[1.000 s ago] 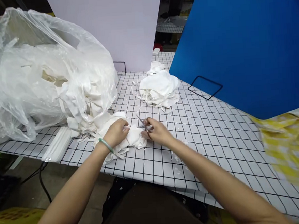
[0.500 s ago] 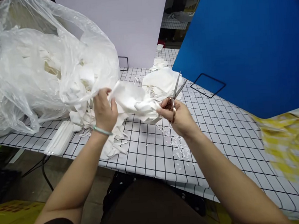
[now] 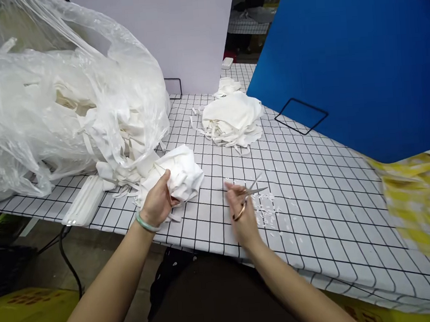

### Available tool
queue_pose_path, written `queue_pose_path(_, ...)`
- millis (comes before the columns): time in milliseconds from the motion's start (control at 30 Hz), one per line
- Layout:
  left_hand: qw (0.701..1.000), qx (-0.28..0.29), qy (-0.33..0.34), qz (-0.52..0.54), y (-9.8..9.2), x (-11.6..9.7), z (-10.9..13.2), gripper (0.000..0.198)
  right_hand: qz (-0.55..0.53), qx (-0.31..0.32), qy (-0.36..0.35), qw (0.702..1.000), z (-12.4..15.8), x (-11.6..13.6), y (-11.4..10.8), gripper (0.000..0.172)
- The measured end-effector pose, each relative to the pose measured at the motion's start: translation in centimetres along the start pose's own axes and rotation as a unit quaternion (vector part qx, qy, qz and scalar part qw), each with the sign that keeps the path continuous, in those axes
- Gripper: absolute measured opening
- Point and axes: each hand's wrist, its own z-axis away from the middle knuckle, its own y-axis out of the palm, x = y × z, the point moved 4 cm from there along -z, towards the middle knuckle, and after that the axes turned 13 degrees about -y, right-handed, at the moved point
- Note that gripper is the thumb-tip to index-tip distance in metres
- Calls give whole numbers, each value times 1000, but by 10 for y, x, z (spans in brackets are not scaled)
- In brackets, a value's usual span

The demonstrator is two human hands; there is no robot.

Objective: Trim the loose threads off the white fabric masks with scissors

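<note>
Bunched white cloth (image 3: 186, 175) is gripped in my left hand (image 3: 158, 200), just above the table's front left part. My right hand (image 3: 244, 222), a little smeared by motion, has a pair of scissors (image 3: 253, 191) looped on its fingers, blades parted and pointing right. Small white clippings (image 3: 268, 213) lie scattered beside the scissors. Farther back rests a stack of white cloth pieces (image 3: 232, 113) with narrow strips hanging from its edge. More white cloth (image 3: 127, 172) spills from a large clear plastic bag (image 3: 126, 54) at the left.
A white power strip (image 3: 83, 202) with a black cable lies at the table's left front edge. Behind stand a pale panel (image 3: 154, 33) and a blue panel (image 3: 348, 63) with wire feet. Yellow checked cloth (image 3: 416, 201) covers the right side of the gridded tablecloth (image 3: 312, 188).
My left hand has drawn the white cloth toward me and bunched it up. My right hand has let go of the cloth and moved down, keeping the scissors.
</note>
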Motion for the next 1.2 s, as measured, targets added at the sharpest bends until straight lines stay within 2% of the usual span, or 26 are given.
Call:
queue_pose_path(67,997,59,-15,-40,13,6,8,32,48,4,-28,998,-14,11,-8,36)
queue_pose_path(200,984,117,-58,-124,30,15,24,30,27,160,-11,987,-29,18,15,40)
queue_pose_path(233,981,117,-62,-143,31,15,27,31,24,175,-10,984,-30,16,21,39)
queue_pose_path(300,974,93,-49,-199,27,13,32,35,21,164,-8,986,-34,11,28,36)
queue_pose_path(367,955,19,15,-296,14,5,36,37,23,130,-7,991,-38,7,26,31)
queue_pose_path(400,932,-33,65,-356,6,-2,37,37,25,117,-5,993,-40,7,22,30)
queue_pose_path(467,857,-128,164,-472,-10,-15,41,37,35,104,3,994,-43,7,15,31)
queue_pose_path(500,820,-164,196,-512,-18,-21,43,35,41,102,10,994,-43,8,12,31)
queue_pose_path(600,739,-260,255,-566,-38,-36,48,21,51,92,38,994,-40,9,7,29)
queue_pose_path(633,706,-296,286,-577,-40,-39,52,22,50,88,47,994,-39,9,8,28)
queue_pose_path(700,618,-345,367,-603,-34,-37,62,24,44,87,63,993,-36,11,12,27)
queue_pose_path(733,583,-335,402,-622,-25,-30,65,20,37,89,69,993,-36,13,16,26)
queue_pose_path(767,567,-299,424,-640,-15,-19,66,16,27,92,73,993,-35,15,21,26)
queue_pose_path(833,578,-188,433,-665,7,5,65,17,1,99,75,992,-36,23,30,27)
queue_pose_path(900,602,-117,424,-666,24,23,61,37,-19,103,69,992,-38,32,36,27)
queue_pose_path(967,604,-118,434,-659,33,26,57,57,-26,119,59,991,-41,41,38,28)
queue_pose_path(1000,595,-122,441,-660,35,23,55,59,-26,131,50,990,-43,44,38,29)
queue_pose_path(1033,584,-117,445,-669,36,20,54,55,-24,142,37,989,-45,47,37,29)
queue_pose_path(1100,563,-85,442,-693,38,13,51,34,-18,158,0,987,-48,50,35,29)
queue_pose_path(1133,559,-74,438,-700,39,10,51,24,-17,155,-22,987,-51,51,34,28)
queue_pose_path(1200,570,-75,438,-692,39,6,53,18,-27,134,-59,989,-54,50,34,27)
